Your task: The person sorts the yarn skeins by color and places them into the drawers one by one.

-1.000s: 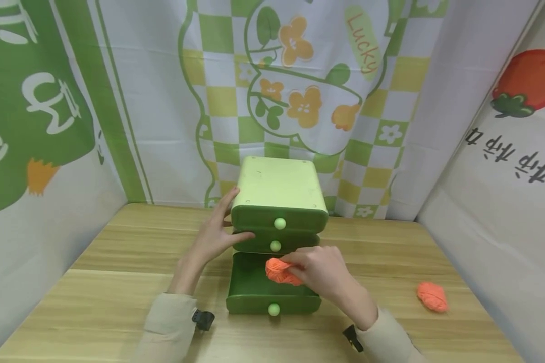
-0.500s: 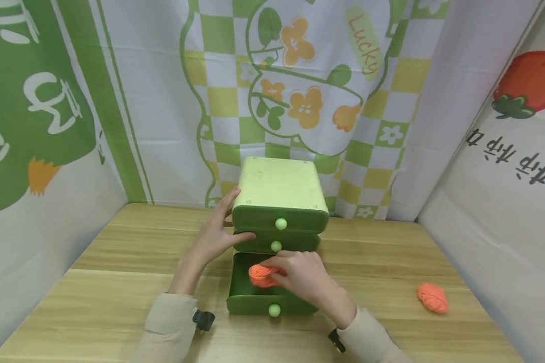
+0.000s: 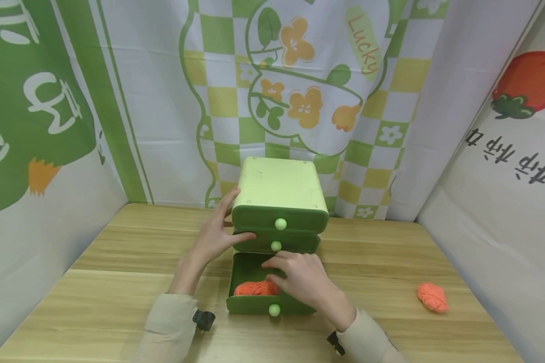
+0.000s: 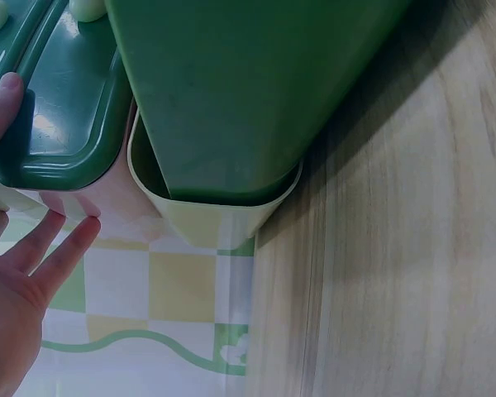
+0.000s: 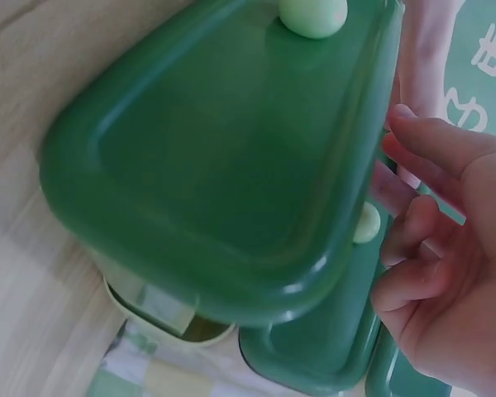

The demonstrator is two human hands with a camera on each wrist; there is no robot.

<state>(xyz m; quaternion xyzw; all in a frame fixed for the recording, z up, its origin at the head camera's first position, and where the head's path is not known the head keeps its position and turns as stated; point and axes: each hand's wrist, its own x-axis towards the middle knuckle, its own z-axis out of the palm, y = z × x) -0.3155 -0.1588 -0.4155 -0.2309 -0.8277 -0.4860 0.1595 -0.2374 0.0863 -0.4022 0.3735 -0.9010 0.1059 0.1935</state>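
A light green cabinet (image 3: 279, 184) with dark green drawers stands on the table. Its bottom drawer (image 3: 250, 305) is pulled out, and an orange yarn skein (image 3: 255, 289) lies inside near the front. My left hand (image 3: 209, 243) rests against the cabinet's left side, the thumb across the middle drawer's front (image 3: 259, 244); in the left wrist view its fingers (image 4: 62, 252) are fairly straight. Over the bottom drawer hovers my right hand (image 3: 305, 278), loosely curled and holding nothing, its fingertips just above the skein. The right wrist view shows that hand (image 5: 455, 248) beside the drawer front (image 5: 223, 165).
A second orange yarn skein (image 3: 432, 297) lies on the wooden table (image 3: 377, 262) at the right. Behind the cabinet hangs a patterned curtain (image 3: 227, 101), with printed cloth walls at both sides.
My right hand has moved left over the bottom drawer and let go of the skein, which now lies in it. My left hand has stayed against the cabinet.
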